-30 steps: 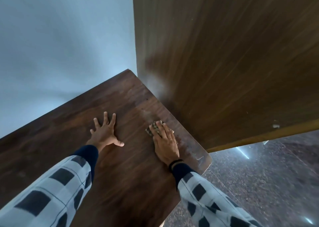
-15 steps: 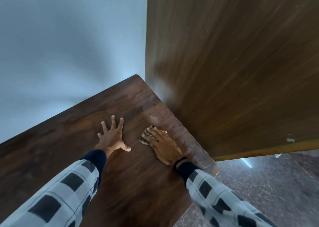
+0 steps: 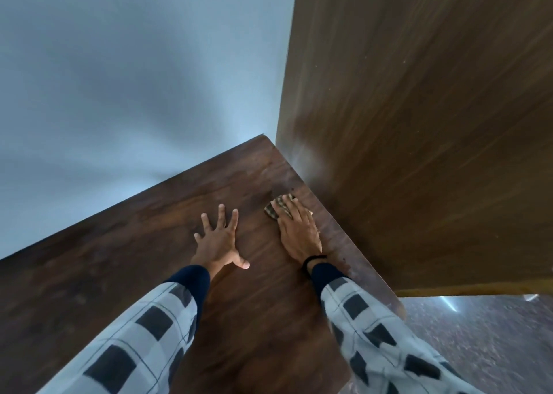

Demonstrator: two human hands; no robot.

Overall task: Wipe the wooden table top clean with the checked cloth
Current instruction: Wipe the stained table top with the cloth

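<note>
The dark wooden table top [image 3: 125, 262] fills the lower middle of the head view, its far corner against a wall. My right hand [image 3: 296, 229] lies flat on the small checked cloth [image 3: 276, 208] and presses it onto the wood near the table's right edge; only the cloth's far end shows past my fingers. My left hand [image 3: 220, 239] rests on the bare wood to the left of it, fingers spread and straight, holding nothing.
A tall brown wooden panel [image 3: 419, 124] stands right beside the table's right edge, close to my right hand. A pale blue-grey wall [image 3: 119, 79] runs along the far edge. Speckled stone floor [image 3: 478, 342] shows at the lower right.
My right hand has slid the cloth back to the right and farther up the table, after a sweep left half a second ago. My left hand stays flat in place.
</note>
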